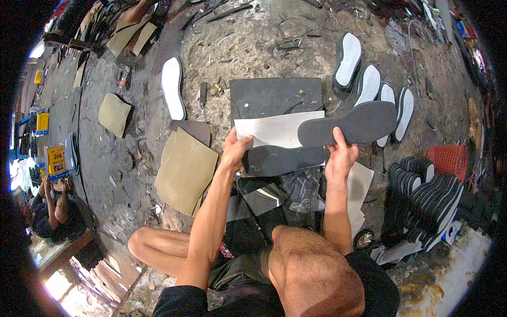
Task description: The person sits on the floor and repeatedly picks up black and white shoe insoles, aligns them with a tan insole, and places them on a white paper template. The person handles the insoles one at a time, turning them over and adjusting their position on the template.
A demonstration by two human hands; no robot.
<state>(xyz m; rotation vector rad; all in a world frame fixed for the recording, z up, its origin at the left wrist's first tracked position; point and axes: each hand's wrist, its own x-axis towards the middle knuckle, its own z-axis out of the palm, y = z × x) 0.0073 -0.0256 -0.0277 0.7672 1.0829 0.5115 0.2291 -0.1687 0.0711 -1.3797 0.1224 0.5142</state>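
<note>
My left hand (237,148) pinches the left end of a white sheet (269,128), thumb on top. Closed on a dark grey shoe sole (364,120), my right hand (342,154) has its thumb over the lower edge. The sole's rounded left end overlaps the right part of the sheet. Just below the white strip is a dark sole-shaped area (285,160); I cannot tell whether it is a separate piece or an opening in the sheet. Beyond my hands a flat black sheet (274,95) lies on the floor.
White-topped soles (348,59) lie at the far right, and one white sole (172,89) at the far left. Tan sheets (186,171) rest left of my arm. Stacked soles (430,195) stand beside a red basket (449,160). Another person (55,208) sits at the left.
</note>
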